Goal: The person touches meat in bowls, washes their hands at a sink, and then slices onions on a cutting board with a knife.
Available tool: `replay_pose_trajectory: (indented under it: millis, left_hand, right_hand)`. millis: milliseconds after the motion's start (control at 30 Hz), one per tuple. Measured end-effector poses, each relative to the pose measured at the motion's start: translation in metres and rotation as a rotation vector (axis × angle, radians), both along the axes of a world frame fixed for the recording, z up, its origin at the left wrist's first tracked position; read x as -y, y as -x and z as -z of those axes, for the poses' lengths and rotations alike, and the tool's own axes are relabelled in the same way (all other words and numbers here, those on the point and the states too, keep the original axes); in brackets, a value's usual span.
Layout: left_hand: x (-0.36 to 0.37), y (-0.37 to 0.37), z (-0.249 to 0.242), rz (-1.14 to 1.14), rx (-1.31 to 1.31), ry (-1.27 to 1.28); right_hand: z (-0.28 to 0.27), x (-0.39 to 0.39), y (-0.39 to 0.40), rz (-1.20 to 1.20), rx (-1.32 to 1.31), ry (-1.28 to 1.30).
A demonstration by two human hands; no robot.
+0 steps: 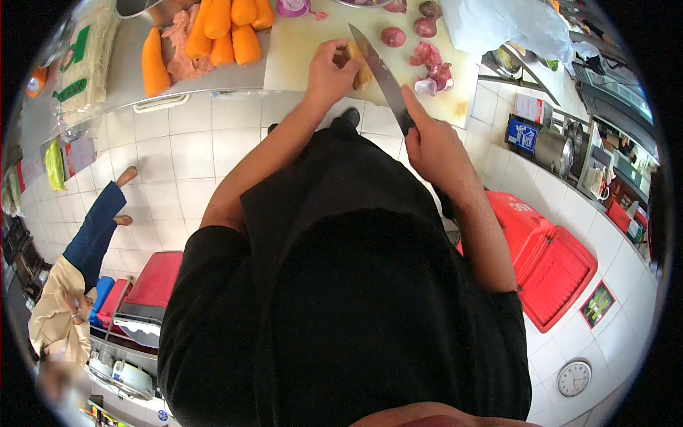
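My right hand [435,146] grips the dark handle of a kitchen knife [380,71], its index finger stretched along the blade's spine. The long blade slants up and left over a white cutting board [299,53]. My left hand [333,75] is curled round a yellowish-brown piece of produce [362,70] on the board, close to the blade's left side. Its exact kind is hard to make out. To the right of the knife lie red onions [393,36] and loose purple-red onion skins [432,64]. A cut purple piece [293,6] rests at the board's far left.
Peeled carrots [217,28] and pinkish minced meat [186,60] lie on the steel counter left of the board. A clear plastic bag [505,25] covers the board's right corner. A red bin [544,263] stands at my right; another person [67,306] stands behind at left.
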State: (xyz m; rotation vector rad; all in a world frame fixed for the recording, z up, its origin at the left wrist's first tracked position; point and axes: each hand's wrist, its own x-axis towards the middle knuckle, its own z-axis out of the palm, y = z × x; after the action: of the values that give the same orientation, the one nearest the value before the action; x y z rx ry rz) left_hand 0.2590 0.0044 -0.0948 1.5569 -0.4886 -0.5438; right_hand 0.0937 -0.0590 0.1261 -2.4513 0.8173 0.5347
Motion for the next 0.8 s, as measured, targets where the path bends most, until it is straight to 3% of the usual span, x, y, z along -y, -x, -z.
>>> replay_pose_trajectory:
  millis: [167,300,400,633,800]
  left_hand:
    - [0.003,-0.003,0.003,0.018,0.009,-0.054]
    - [0.007,-0.004,-0.002,-0.033,-0.169,0.002]
    - [0.01,-0.001,-0.004,-0.05,-0.038,-0.095]
    - [0.014,0.003,-0.012,-0.049,-0.051,-0.097]
    - [0.014,0.007,-0.013,-0.081,0.007,-0.127]
  right_hand:
    - [0.007,0.012,-0.015,-0.015,-0.016,0.001]
    - [0.021,0.024,-0.014,-0.085,0.101,0.014]
    - [0.025,0.03,-0.014,-0.095,0.058,0.013]
    - [0.044,0.047,-0.015,-0.196,0.056,0.086]
    - [0.078,0.044,-0.009,-0.109,0.124,0.024]
